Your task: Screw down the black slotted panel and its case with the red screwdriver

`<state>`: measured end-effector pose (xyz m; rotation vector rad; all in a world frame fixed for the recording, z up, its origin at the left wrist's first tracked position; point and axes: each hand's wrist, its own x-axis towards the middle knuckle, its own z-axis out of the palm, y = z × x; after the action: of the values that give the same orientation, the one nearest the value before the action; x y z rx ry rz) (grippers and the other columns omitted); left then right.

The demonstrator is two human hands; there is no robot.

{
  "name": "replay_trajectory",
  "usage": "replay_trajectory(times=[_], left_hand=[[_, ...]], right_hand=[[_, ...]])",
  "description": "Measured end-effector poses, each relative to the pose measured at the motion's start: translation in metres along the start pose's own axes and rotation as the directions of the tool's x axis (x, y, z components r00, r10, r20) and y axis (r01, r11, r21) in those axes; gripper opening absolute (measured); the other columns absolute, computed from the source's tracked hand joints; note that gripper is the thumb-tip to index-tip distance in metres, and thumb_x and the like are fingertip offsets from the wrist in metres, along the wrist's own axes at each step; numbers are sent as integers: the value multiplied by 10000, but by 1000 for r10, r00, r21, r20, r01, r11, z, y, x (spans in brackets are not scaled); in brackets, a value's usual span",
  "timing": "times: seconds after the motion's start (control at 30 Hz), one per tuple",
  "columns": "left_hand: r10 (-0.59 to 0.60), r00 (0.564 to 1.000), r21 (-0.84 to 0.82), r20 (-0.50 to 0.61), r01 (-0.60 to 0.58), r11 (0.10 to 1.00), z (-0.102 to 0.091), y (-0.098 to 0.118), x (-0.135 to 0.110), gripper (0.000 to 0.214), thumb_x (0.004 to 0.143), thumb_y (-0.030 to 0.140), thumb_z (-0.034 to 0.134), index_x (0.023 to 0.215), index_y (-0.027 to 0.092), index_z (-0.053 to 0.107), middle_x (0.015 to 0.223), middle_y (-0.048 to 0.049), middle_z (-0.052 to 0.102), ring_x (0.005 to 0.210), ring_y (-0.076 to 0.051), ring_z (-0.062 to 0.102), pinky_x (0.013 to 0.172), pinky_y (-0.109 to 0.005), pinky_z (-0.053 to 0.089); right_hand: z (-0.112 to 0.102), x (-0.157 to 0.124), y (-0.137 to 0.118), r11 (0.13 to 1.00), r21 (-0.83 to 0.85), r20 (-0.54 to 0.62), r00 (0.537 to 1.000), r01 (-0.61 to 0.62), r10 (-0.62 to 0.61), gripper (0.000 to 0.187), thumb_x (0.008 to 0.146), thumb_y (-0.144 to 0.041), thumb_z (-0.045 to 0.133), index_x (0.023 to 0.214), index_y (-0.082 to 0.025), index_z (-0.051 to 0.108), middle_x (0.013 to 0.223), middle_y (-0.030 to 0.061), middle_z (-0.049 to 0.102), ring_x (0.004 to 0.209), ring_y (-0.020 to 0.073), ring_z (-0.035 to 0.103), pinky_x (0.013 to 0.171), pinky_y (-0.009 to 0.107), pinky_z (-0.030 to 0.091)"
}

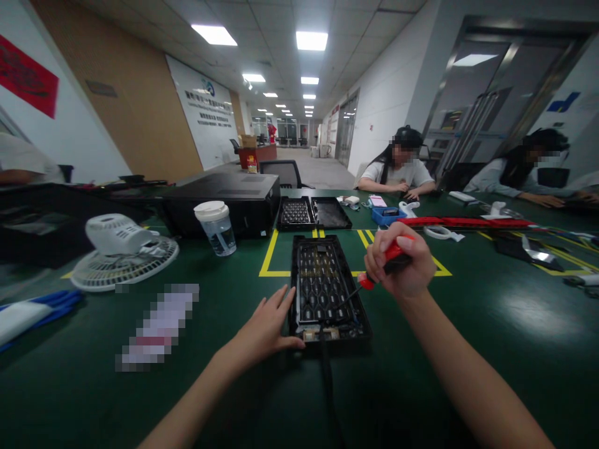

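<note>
A black rectangular tray-like housing (pixel 359 315) lies in front of me on the green table, with a grid of dark cells inside it and a black cable running from its near end toward me. My left hand (pixel 274 321) rests against its left side near the front corner, fingers spread. Above its right edge, my right hand (pixel 407 262) is wrapped around the handle of a red and black screwdriver (pixel 365 281). The shaft slants down and left into the housing; I cannot tell exactly what its tip touches.
A second opened black case (pixel 333 215) and a large black box (pixel 219 187) stand behind. To the left are a lidded cup (pixel 219 231), a white fan (pixel 124 249) and a blurred flat item (pixel 159 324). A blue bin (pixel 386 216) sits back right. Two people (pixel 397 165) sit beyond.
</note>
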<state>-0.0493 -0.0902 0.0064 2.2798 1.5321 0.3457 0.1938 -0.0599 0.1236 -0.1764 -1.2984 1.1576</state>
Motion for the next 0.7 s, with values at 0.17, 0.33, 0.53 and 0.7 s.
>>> replay_trajectory(times=[0.17,0.33,0.53,0.7], left_hand=[[39,980,7,194,-41,999,10,-11,0,1154,601,637,603,1421,175,-64,1486,-184,0,1362,-324,69,1069,-522,107],[60,983,44,175,-69,997,17,-12,5,1129,632,553,619,1416,145,-84,1489,-180,-10,1368,-306,57,1071,-524,95],[88,987,46,137,-95,994,21,-12,8,1046,678,474,589,1417,125,-64,1492,-186,16,1369,-300,58,1070,-524,110],[95,987,41,131,-102,994,23,-16,10,1037,679,470,581,1416,119,-58,1483,-213,41,1367,-308,58,1064,-538,110]], right_hand=[[-4,-1,20,995,17,27,995,-98,98,137,741,-210,469,629,-152,524,447,-26,483,283,89,409,279,202,322],[-2,-4,30,987,16,60,986,-158,156,143,745,-209,482,625,-145,526,454,-24,497,281,83,412,277,188,308],[-2,-7,34,982,-20,57,981,-187,188,146,743,-221,498,622,-143,522,454,-23,510,281,81,416,281,188,320],[-2,-6,36,981,-16,58,979,-193,193,147,744,-225,498,626,-142,523,459,-23,511,280,81,413,277,189,317]])
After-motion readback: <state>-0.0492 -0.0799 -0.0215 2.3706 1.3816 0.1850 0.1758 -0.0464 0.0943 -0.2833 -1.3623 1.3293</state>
